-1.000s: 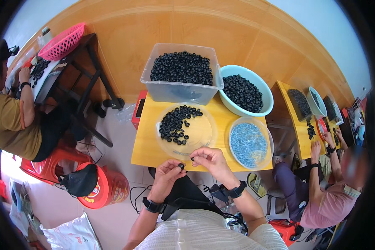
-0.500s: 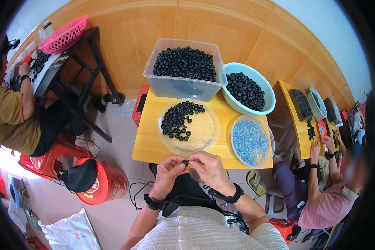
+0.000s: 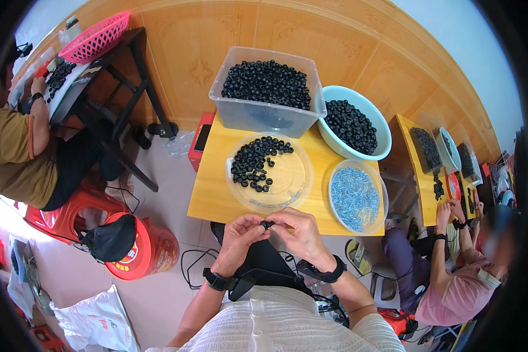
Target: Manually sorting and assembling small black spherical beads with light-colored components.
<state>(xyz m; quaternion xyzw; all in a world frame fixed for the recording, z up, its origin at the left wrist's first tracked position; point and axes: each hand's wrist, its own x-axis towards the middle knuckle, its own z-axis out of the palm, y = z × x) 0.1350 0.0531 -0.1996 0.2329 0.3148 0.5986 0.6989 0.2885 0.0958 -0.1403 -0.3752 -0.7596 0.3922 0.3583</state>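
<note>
A small black ring-shaped part [image 3: 267,224] is held between both hands at the front edge of the yellow table. My left hand [image 3: 240,239] is closed, pinching the part from the left with thumb and fingertips. From the other side my right hand [image 3: 301,236] pinches at the same part, its fingers bent; anything smaller between those fingertips is hidden. Just beyond my hands lies a round clear plastic lid [image 3: 296,170]. On it are a pile of black ring-shaped parts [image 3: 255,155] and a few tiny shiny pieces [image 3: 281,200] near its front rim.
Behind stand a clear bin [image 3: 264,120] and a light blue basin [image 3: 383,141], both full of black parts. A clear tub [image 3: 353,196] holds tiny bluish pieces. Co-workers sit left and right; a red bucket [image 3: 158,249] and a white sack [image 3: 97,320] are on the floor.
The view has shifted slightly. My hands stay together at the table edge, and my right fingertips have moved in closer around the black part.
</note>
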